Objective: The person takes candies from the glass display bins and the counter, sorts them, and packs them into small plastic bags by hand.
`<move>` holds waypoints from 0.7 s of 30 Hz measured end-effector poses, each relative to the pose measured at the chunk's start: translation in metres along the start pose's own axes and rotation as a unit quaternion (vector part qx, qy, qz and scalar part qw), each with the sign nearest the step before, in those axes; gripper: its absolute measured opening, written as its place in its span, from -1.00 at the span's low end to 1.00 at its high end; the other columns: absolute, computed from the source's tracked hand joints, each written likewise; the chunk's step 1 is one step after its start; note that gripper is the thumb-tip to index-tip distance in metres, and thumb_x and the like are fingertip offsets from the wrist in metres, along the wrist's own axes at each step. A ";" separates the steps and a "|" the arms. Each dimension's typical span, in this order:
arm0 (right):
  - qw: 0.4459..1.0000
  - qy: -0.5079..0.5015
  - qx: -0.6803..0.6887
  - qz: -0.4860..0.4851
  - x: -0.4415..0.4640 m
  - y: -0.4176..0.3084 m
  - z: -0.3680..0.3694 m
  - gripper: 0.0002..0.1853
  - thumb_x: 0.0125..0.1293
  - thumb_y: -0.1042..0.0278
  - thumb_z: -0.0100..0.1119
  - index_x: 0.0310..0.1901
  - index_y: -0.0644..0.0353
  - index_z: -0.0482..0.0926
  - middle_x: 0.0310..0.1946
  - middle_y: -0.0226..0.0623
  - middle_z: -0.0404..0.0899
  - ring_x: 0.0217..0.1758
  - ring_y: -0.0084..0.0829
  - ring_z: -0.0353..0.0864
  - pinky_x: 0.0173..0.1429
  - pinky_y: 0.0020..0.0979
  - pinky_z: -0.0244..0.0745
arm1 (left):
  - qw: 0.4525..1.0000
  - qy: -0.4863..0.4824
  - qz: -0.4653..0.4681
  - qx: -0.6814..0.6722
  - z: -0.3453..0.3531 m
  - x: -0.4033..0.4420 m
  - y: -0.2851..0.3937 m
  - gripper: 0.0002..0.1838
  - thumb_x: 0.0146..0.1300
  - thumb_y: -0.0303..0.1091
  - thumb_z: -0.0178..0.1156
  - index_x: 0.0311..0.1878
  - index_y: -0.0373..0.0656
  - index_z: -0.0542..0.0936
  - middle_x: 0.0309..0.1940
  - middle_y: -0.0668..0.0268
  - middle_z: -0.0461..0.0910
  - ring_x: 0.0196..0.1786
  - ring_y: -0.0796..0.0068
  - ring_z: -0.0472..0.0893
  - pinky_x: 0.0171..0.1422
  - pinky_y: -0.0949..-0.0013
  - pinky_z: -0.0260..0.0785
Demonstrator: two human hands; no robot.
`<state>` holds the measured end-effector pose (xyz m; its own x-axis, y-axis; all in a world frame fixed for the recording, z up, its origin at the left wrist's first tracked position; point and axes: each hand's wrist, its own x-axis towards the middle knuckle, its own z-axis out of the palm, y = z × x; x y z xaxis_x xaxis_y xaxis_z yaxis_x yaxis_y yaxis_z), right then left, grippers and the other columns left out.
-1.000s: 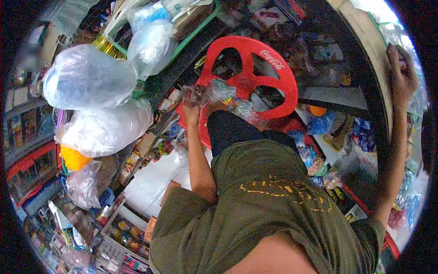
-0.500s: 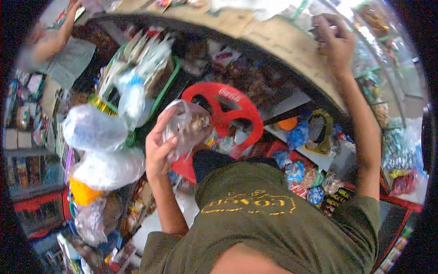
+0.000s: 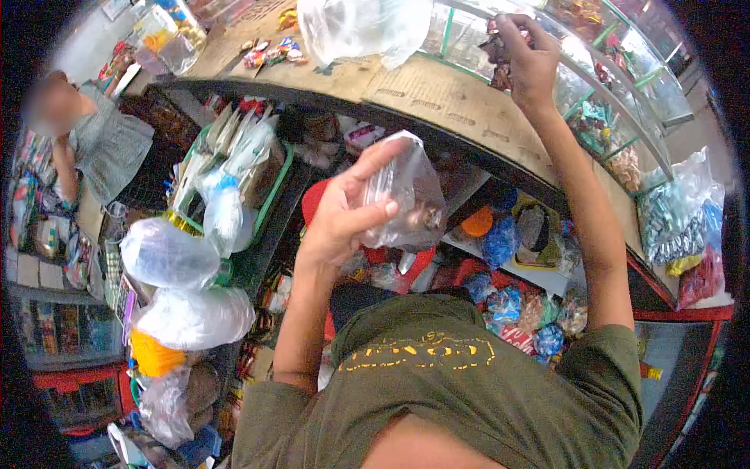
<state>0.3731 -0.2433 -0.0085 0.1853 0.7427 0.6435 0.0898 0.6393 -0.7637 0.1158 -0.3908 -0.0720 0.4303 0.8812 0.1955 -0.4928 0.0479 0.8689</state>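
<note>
The clear bag (image 3: 414, 187) is in front of the person's chest, held in the left hand (image 3: 344, 205). The thumb and fingers of this hand are bent around the bag's side. Some small brownish things lie at the bottom of the bag; I cannot tell what they are. The right hand (image 3: 535, 66) is raised over the far counter (image 3: 437, 102), its fingers closed on a few dark sachets (image 3: 498, 51).

Just beside the sachets stands the glass case (image 3: 578, 86), with wrapped packets inside. On the counter, which has cardboard on it, are a white bag (image 3: 363, 27) and a small group of colourful packets (image 3: 272, 53). A tub (image 3: 170, 39) at the far left holds something yellow.

The counter's edge runs between the two hands. The left hand and the clear bag hide most of the red chair (image 3: 312, 202). To the left, a green basket (image 3: 286, 168) is filled with plastic bags, and stuffed bags (image 3: 194, 319) are near it. A large clear sack (image 3: 680, 219) of shiny packets is at the right.
</note>
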 end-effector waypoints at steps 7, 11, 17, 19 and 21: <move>0.977 -0.142 -0.153 -0.029 -0.014 0.013 0.000 -0.78 0.30 0.24 0.20 -0.24 0.24 0.61 -0.45 -0.50 0.58 -0.47 -0.77 0.41 -0.43 -0.65 0.37 | 0.992 0.030 -0.047 -0.115 0.019 0.009 -0.010 -0.07 -0.14 -0.34 0.34 0.36 -0.40 0.20 0.28 0.12 0.35 0.28 0.36 0.40 0.43 0.37 0.10; 0.958 -0.192 -0.211 -0.032 -0.015 0.016 0.003 -0.75 0.28 0.18 0.21 -0.25 0.22 0.61 -0.44 -0.43 0.62 -0.49 -0.71 0.44 -0.35 -0.60 0.38 | 0.989 0.012 -0.043 -0.138 0.019 0.010 -0.005 -0.06 -0.11 -0.37 0.30 0.38 -0.42 0.13 0.26 0.05 0.36 0.21 0.40 0.47 0.27 0.46 0.30; 0.903 -0.274 -0.307 -0.121 -0.022 0.014 0.000 -0.66 0.23 0.03 0.17 -0.27 0.19 0.59 -0.47 -0.20 0.56 -0.45 -0.31 0.56 -0.29 -0.33 0.44 | 0.974 -0.026 -0.007 -0.223 0.019 0.011 0.004 -0.10 -0.01 -0.36 0.28 0.41 -0.35 0.10 0.14 0.14 0.44 -0.01 0.40 0.56 -0.03 0.36 0.48; 0.874 -0.300 -0.342 -0.172 -0.031 0.007 -0.008 -0.67 0.23 0.03 0.17 -0.24 0.17 0.59 -0.42 -0.19 0.54 -0.38 -0.28 0.57 -0.26 -0.30 0.44 | 0.979 0.016 0.002 -0.205 0.019 0.009 0.008 -0.12 -0.01 -0.36 0.28 0.40 -0.35 0.12 0.11 0.14 0.45 -0.02 0.40 0.56 -0.04 0.35 0.49; 0.839 -0.327 -0.374 -0.222 -0.034 0.001 -0.015 -0.67 0.23 0.03 0.17 -0.21 0.14 0.58 -0.38 -0.18 0.53 -0.32 -0.25 0.57 -0.23 -0.27 0.45 | 0.980 0.005 0.006 -0.198 0.013 0.008 0.007 -0.13 0.00 -0.37 0.28 0.40 -0.34 0.13 0.10 0.14 0.46 -0.03 0.40 0.56 -0.05 0.35 0.49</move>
<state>0.3818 -0.2703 -0.0320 -0.5837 0.5719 0.5764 0.6425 0.7593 -0.1027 0.1258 -0.3893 -0.0579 0.4166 0.8872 0.1982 -0.7530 0.2146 0.6220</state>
